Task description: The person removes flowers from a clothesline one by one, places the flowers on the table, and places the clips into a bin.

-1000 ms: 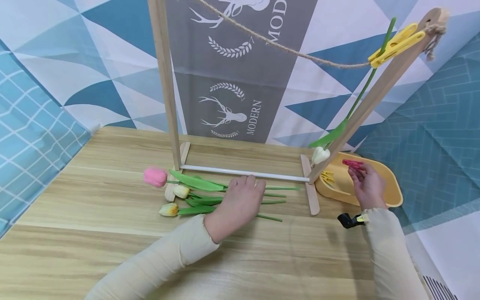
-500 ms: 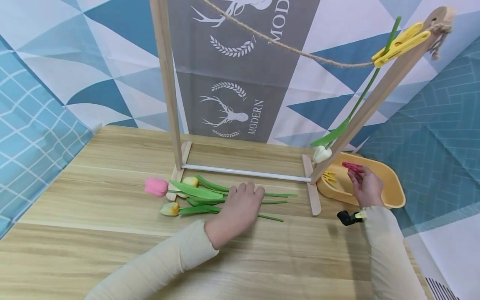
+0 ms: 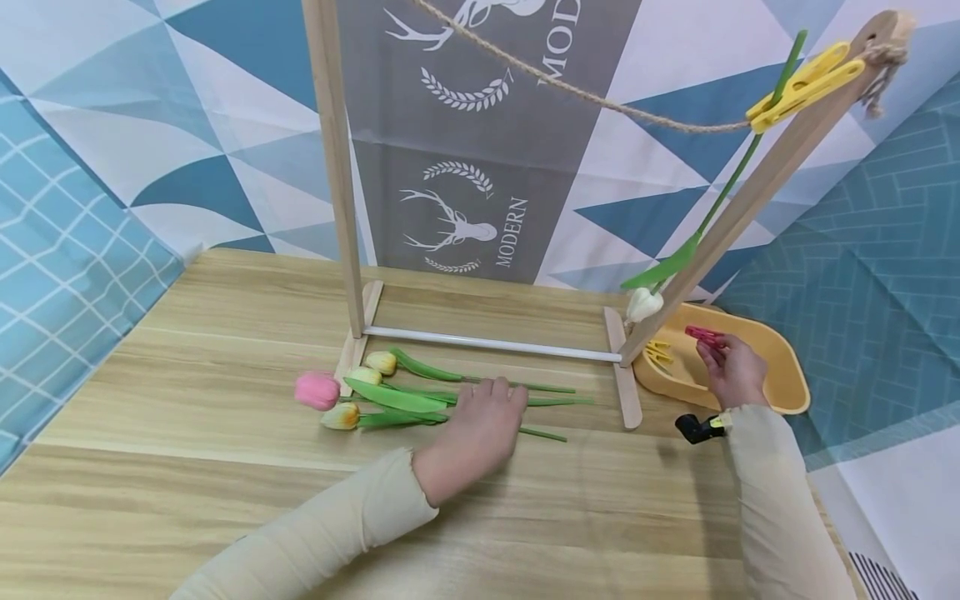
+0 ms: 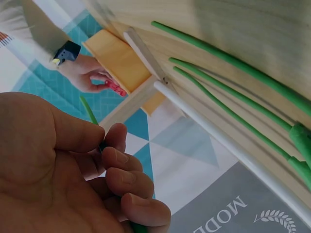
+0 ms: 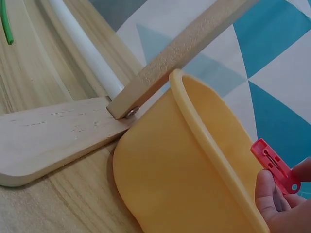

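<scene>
My left hand (image 3: 480,437) pinches the green stem (image 4: 89,109) of a pink tulip (image 3: 317,391) between thumb and curled fingers, holding it over the other flowers. On the table lie three pale yellow tulips, one at the back (image 3: 381,362), one in the middle (image 3: 366,376) and one at the front (image 3: 341,416); their stems pass under the hand. Over the yellow tub (image 3: 797,379), my right hand (image 3: 738,372) holds a red clothespin (image 5: 275,165) between thumb and fingers. A white tulip (image 3: 644,306) hangs head down from the rope, clipped by a yellow clothespin (image 3: 806,87).
A wooden frame has a left post (image 3: 335,167), a right post (image 3: 772,179), a white bottom bar (image 3: 487,342) and a rope (image 3: 570,89) strung across. Yellow clothespins (image 3: 658,354) lie inside the tub. Patterned cloth (image 3: 270,125) covers the wall behind.
The pink tulip in my left hand has moved toward the table's front, across the yellow tulips, uncovering the rear one. My right hand with the red clothespin has barely moved.
</scene>
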Motion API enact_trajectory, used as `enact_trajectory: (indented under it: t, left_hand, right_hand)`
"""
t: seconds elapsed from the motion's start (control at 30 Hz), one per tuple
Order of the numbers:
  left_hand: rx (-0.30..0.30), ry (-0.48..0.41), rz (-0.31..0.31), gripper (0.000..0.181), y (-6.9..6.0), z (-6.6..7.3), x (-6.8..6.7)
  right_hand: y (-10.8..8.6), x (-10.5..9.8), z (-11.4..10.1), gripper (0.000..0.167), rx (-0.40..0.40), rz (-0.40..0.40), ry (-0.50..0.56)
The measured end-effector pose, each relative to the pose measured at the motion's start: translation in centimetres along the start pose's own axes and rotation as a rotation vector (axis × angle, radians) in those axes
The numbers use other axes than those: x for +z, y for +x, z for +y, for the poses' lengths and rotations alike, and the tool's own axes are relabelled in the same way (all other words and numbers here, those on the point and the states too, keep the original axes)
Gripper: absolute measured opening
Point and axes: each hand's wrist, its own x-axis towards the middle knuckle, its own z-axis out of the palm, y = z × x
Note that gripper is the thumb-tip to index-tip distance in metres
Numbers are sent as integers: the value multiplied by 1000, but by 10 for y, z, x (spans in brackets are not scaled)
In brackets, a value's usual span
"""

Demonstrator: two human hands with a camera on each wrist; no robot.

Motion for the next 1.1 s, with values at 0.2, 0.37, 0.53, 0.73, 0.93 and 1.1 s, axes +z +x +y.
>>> enact_trajectory:
  t: [0.2,0.37,0.53,0.73,0.93,1.1]
  left_hand:
    - [4,-4,8,21,-4,0,4]
    - [-5,-35,-25,21,-5,0,5]
    - [-15,-45,-40,18,-7,2,10]
    - [-24,-26,-46,13,-9,4,19]
    - [-19,-17,-62,15,-12,3,22]
    - [-30,-40,-93,19,-13,3,25]
  right_hand:
    - [4,1,-2,29,21,26,-62]
    - [5,2,-4,21,52,22,-135]
    - [7,3,-6,10,87,13,-188]
    - [10,2,-8,19,147,-18,-226]
    - [13,2,-9,14,176,-81,-274]
    - [14,4,-9,23,212,-105,-327]
